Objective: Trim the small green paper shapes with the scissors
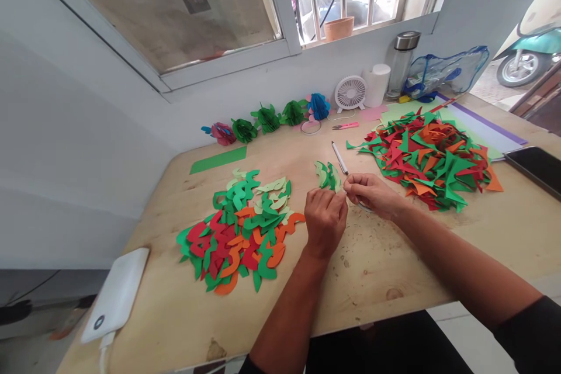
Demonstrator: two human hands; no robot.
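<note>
Cutouts lie in from the worktop's front edge; right hand pinched, contents unclear, left hand's grip hidden: paper handling, seemingly, next wanting delicacy.

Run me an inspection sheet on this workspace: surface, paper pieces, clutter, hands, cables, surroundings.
Surface: wooden table, with dark marks near the front edge.
Job's things: mixed curved paper pieces heaped on the left; a small green cluster just beyond the left hand; pointed scraps heaped on the right.
Clutter: pen, phone, power bank, fan, bottle.
Hands: left curled; right hand with thumb and forefinger together; anything held is too small to tell.
Cables: white cable plugged into the power bank; thin cord by the fan.
Surroundings: barred window with a pot on its sill; part of a scooter at far right.
</note>
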